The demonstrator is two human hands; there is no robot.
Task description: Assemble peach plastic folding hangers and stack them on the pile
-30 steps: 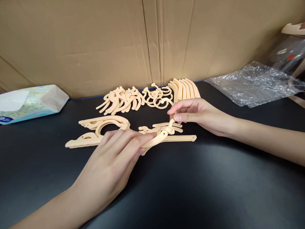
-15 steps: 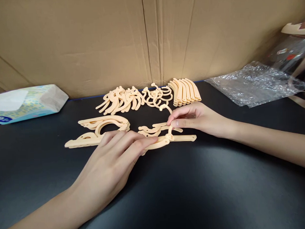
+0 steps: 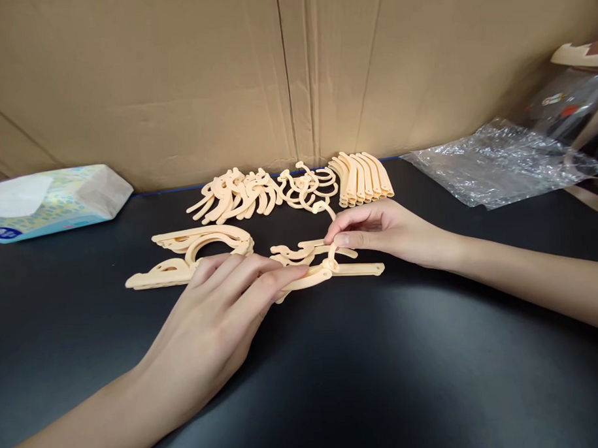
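My left hand (image 3: 233,305) is closed on the left end of a cream plastic hanger piece (image 3: 308,280), its fingertips pressed on top. A straight arm (image 3: 362,269) extends to the right from the same joint. My right hand (image 3: 378,231) pinches a curved cream hook (image 3: 332,250) between thumb and fingers; the hook's lower end meets the joint and its knobbed tip points up and left. Just behind lie loose curved pieces (image 3: 290,252). Beside my left hand rests a stack of joined pieces (image 3: 166,273), partly covered by my fingers.
Along the back are a pile of curved arms (image 3: 224,194), a heap of hooks (image 3: 302,184) and a row of arms (image 3: 361,176). A tissue pack (image 3: 67,199) lies left, clear plastic film (image 3: 503,161) right. Cardboard (image 3: 176,84) stands behind the black table (image 3: 358,379).
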